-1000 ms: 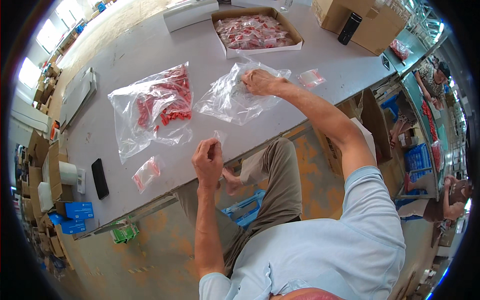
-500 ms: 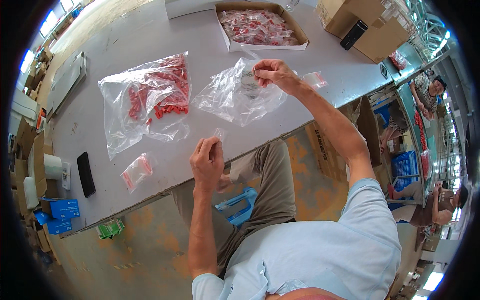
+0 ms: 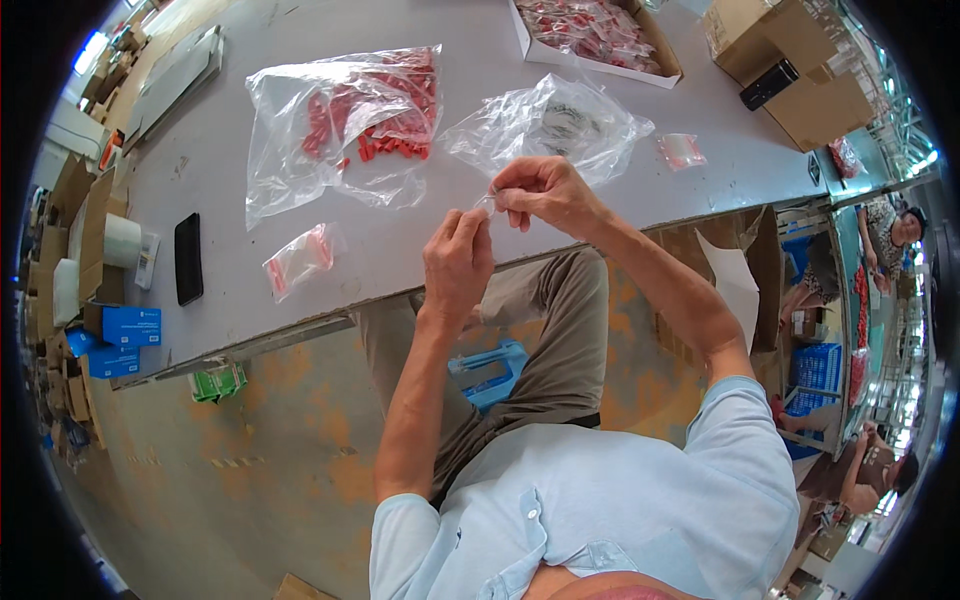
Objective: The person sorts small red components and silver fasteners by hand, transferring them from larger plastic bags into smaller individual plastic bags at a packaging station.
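Okay, leftmost blue boxes [image 3: 130, 327] carry white print too small to read, then a clear bag of red pieces [image 3: 290, 115]. Left hand [image 3: 458, 262] pinches a small clear bag [image 3: 487, 206] over the table [image 3: 380, 255]; right hand [image 3: 545, 195], fingertips narrowed at it, hides any held piece. Crumpled bag's [image 3: 520, 120] dark contents look blurry; packet carton [image 3: 585, 65] is cut off on top.

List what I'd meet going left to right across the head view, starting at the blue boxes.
Blue boxes, black phone, bag of red pieces, left hand, right hand, small flat packet, black cylinder.
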Demonstrator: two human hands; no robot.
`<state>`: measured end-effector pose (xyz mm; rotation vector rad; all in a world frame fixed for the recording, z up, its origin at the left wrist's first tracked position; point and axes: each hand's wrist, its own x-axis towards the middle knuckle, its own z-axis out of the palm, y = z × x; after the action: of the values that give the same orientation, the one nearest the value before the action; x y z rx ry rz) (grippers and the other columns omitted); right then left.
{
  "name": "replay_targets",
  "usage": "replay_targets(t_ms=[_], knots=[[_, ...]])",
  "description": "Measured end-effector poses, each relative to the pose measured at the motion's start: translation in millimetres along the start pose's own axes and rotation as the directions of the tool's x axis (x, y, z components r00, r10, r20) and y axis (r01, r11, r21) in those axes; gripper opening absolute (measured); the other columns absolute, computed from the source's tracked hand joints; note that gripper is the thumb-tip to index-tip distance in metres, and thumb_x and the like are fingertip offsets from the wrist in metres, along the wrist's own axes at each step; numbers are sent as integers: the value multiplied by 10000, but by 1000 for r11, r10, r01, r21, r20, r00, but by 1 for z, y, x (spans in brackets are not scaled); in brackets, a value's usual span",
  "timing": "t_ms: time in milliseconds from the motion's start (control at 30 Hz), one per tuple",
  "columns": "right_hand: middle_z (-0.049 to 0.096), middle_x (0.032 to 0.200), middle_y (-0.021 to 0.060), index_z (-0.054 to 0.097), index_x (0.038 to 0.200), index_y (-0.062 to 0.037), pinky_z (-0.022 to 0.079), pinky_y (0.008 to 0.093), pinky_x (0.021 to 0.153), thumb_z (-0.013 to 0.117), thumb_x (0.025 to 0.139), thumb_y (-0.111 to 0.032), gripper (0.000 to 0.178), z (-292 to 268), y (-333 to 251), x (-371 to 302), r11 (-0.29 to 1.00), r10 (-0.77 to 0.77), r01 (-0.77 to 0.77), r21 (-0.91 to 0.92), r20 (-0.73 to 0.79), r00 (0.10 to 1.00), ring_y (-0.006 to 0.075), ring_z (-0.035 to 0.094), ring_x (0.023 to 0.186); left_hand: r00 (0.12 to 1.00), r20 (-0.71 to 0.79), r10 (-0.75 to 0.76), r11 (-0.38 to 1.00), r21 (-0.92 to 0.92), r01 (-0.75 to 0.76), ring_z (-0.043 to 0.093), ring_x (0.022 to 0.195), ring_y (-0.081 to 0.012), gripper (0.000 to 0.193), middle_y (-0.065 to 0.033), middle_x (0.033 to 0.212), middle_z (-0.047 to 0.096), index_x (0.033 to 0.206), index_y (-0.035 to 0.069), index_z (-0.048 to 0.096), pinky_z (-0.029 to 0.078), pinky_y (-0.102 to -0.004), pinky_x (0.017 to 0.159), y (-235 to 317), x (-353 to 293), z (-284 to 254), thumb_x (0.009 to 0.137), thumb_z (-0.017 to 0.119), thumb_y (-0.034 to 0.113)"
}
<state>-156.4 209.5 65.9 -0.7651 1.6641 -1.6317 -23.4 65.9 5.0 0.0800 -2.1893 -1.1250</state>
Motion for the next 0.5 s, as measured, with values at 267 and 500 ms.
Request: replay_targets(t_ms=[267,500], knots=[[713,828,55,696,1041,46,568,248,568,686,945,-26,120,14,4,4,955,-15,-1,-296,-50,999,96,681,685,999,-27,44,998,43,-43,662,784,-351,166,-141,872,632,1064,11,666,541,-456,670,-6,-4,1,903,652,-27],[711,778,61,663,1018,39,562,248,550,686,864,-14,164,12,-5,11,860,17,-17,-510,-5,1000,100,680,643,994,-6,112,984,142,-110,679,856,-335,221,-134,941,652,1099,9,677,574,-447,711,-10,-7,5,880,666,-21]])
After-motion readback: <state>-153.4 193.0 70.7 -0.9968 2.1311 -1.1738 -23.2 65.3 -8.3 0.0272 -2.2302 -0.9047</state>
